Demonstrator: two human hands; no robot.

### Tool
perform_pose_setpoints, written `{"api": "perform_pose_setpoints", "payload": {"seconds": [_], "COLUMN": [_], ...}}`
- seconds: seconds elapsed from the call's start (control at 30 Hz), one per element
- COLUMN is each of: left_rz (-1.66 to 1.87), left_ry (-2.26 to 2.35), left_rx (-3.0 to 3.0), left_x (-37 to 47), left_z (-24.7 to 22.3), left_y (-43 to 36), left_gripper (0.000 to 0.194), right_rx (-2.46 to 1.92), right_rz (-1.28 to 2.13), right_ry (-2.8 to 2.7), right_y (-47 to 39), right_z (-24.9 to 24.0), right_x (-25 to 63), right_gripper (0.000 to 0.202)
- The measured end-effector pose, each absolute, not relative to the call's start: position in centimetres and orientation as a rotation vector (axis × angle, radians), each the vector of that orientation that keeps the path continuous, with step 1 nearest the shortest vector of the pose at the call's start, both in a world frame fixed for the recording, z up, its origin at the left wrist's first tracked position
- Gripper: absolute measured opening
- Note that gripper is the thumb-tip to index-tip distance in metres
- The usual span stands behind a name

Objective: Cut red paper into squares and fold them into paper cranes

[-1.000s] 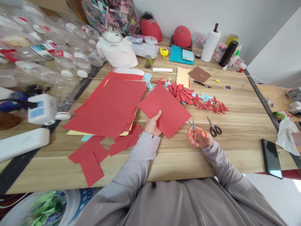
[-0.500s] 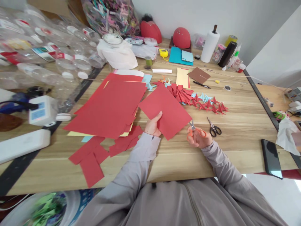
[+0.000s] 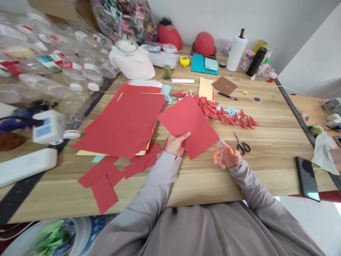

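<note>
My left hand (image 3: 176, 144) grips a squarish sheet of red paper (image 3: 190, 122) near its lower left edge, thumb on top and the other fingers mostly beneath. In my right hand (image 3: 227, 156) is a pair of orange-handled scissors (image 3: 218, 145), blades pointing up and away from me beside the sheet's right corner. Just right of that hand lie black-handled scissors (image 3: 242, 144) on the table. Large red sheets (image 3: 119, 124) are stacked to the left, with smaller red paper pieces (image 3: 105, 186) in front of them.
Folded red and light blue paper shapes (image 3: 226, 113) lie beyond the sheet. Plastic bottles (image 3: 77, 71) crowd the left side. A phone (image 3: 307, 179) rests near the right edge. Farther back stand a white paper roll (image 3: 237, 53), a yellow tape measure (image 3: 184, 61) and red domes (image 3: 204, 43).
My left thumb now reaches further across the red sheet, which has turned slightly. The orange scissors have shifted slightly and remain in my right hand.
</note>
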State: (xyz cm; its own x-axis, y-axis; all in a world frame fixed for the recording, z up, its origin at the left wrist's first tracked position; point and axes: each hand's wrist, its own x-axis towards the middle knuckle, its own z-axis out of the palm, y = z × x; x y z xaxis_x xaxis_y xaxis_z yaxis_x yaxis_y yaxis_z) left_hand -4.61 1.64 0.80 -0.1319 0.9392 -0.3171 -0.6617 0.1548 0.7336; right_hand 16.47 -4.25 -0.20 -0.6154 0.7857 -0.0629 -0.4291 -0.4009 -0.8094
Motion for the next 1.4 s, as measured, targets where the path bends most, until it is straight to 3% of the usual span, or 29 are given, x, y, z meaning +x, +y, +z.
{"api": "perform_pose_setpoints", "payload": {"seconds": [0.23,0.63,1.0,1.4], "left_rz": [1.51,1.721,1.807,1.705], "left_ry": [0.914,1.222,1.67,1.541], "left_rx": [0.396,0.645,1.058,1.056], "left_x": [-4.3,-4.3,-5.2,-5.4], "left_z": [1.2,0.2,-0.8,0.4], "left_y": [1.5,1.5,2.2,1.9], "left_gripper": [0.061,0.035,0.036,0.04], "right_rx": [-0.504,-0.356,-0.254,-0.392], "right_rz": [2.024,2.136,2.213,2.102], "right_ry": [-0.984,-0.789,-0.636,-0.679], "right_y": [-4.1,-4.6,-5.1,-4.6], "right_z": [-0.1,-0.2,-0.3,0.2], "right_x": [16.3,15.7,14.5,15.1], "right_gripper": [0.081,0.056,0.057,0.051]}}
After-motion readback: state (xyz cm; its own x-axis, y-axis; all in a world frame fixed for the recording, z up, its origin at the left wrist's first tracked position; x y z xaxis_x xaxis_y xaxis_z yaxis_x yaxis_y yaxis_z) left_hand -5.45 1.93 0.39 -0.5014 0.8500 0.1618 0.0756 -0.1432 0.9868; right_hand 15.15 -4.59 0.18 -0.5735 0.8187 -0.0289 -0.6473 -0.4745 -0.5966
